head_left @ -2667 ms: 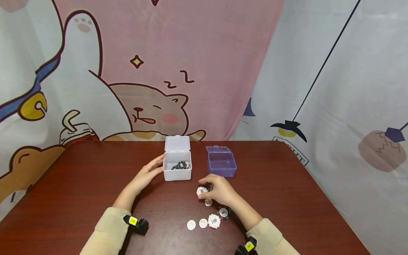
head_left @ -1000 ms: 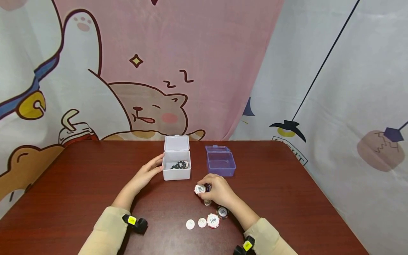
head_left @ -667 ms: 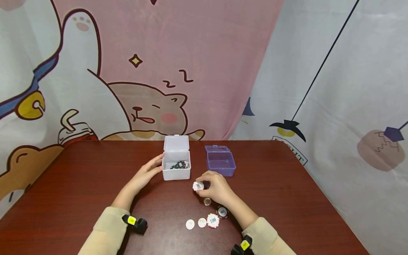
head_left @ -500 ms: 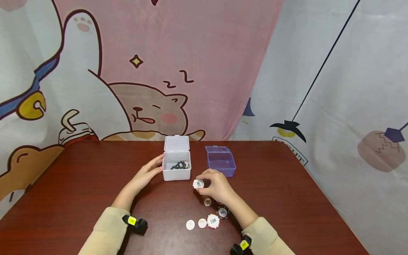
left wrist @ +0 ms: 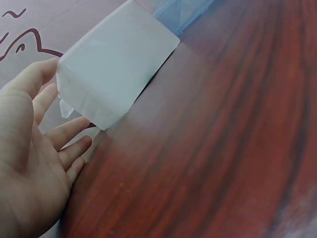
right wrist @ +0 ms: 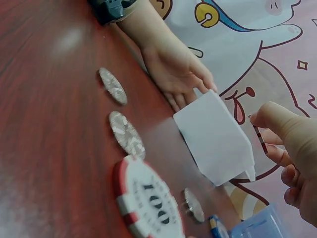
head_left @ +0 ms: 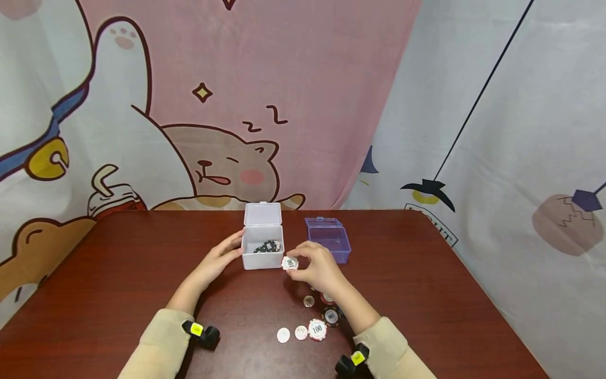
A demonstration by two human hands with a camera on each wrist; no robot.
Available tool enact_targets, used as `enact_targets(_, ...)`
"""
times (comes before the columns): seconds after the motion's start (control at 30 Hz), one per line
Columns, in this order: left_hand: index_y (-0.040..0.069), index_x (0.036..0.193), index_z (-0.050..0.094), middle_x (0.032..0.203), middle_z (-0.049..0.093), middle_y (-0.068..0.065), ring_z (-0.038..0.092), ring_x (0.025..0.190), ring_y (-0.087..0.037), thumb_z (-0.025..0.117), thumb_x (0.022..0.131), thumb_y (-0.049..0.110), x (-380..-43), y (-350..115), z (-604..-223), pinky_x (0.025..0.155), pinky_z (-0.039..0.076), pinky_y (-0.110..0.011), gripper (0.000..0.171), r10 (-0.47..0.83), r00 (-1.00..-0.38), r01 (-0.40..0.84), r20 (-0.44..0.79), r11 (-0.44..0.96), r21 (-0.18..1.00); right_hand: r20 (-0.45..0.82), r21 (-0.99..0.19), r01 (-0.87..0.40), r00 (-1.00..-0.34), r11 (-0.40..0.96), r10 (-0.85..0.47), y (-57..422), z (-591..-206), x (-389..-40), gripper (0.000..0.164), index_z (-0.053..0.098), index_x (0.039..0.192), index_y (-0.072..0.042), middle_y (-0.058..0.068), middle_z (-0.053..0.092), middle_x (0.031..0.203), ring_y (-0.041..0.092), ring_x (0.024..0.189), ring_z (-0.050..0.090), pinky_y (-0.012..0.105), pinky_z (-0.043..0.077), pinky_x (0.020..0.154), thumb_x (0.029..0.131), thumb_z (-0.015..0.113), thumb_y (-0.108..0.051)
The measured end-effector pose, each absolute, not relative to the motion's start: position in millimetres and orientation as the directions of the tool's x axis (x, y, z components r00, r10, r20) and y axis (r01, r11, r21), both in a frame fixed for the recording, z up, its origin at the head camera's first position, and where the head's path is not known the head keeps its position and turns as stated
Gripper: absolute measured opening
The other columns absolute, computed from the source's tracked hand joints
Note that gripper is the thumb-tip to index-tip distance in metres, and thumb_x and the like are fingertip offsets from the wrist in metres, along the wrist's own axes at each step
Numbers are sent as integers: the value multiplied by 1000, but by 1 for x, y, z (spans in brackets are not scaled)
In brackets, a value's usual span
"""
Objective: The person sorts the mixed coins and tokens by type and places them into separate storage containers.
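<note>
My right hand (head_left: 321, 268) pinches a white poker chip (head_left: 290, 263) between thumb and fingers, beside the right front corner of the white plastic box (head_left: 262, 261). The box stands with its lid (head_left: 262, 213) raised, and black poker chips (head_left: 268, 246) lie inside it. Against the box's left side rests my left hand (head_left: 216, 261), its fingers extended and loosely spread. The left wrist view shows those fingers (left wrist: 69, 133) at the box's corner. A translucent purple-blue box (head_left: 342, 257), also with its lid up, is partly behind my right hand.
On the brown table (head_left: 118, 295) lie several silvery coins (head_left: 283, 335), a red-and-white 100 chip (head_left: 317, 330) and a black chip (head_left: 331, 316). Another red-edged chip (head_left: 327, 298) is partly hidden under the right forearm. A patterned cloth (head_left: 331, 105) hangs behind the table.
My right hand has lifted the white chip from near the coins and carried it up and left to the white box's corner, uncovering a red-edged chip. The left hand stays put.
</note>
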State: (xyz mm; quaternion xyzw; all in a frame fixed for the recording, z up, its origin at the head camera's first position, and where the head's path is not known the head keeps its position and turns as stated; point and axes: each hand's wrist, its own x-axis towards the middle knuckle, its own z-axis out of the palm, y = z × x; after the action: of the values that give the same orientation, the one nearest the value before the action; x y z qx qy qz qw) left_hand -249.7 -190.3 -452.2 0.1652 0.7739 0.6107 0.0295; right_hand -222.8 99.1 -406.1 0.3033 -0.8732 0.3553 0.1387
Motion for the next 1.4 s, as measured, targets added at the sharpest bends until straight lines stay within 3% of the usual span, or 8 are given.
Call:
enact_targets(0.6,2,148,33,142,39,-28,36,130,-42,53,98,8,-247,-186,-448,104,23,-58,54,295,-942,218,160,177,960,517,-525,-670,-741,525,-429,84,-383,-243,31,76,96,-8,-2,65,89,22,87,62,33,47,74,67,84,-17)
enact_targets(0.87,9,149,35,143,41,-23,38,130,-37,54,98,14,-250,-187,-452,105,24,-55,54,291,-942,225,165,186,956,500,-513,-651,-757,559,-422,75,-381,-257,35,75,101,-7,2,66,93,24,90,63,36,47,79,69,84,-17)
enact_targets(1.17,-2,147,32,141,39,-31,36,129,-43,51,98,7,-237,-182,-430,103,25,-58,53,302,-938,233,167,197,952,493,-531,-636,-769,560,-407,68,-385,-268,33,75,100,-6,3,66,93,26,90,63,36,47,80,71,84,-17)
enact_targets(1.4,8,148,35,143,41,-24,38,130,-38,53,98,11,-249,-187,-449,104,24,-55,53,287,-943,227,168,186,956,472,-534,-612,-788,583,-395,62,-393,-276,33,75,101,-8,1,66,93,18,88,62,33,47,80,71,84,-19)
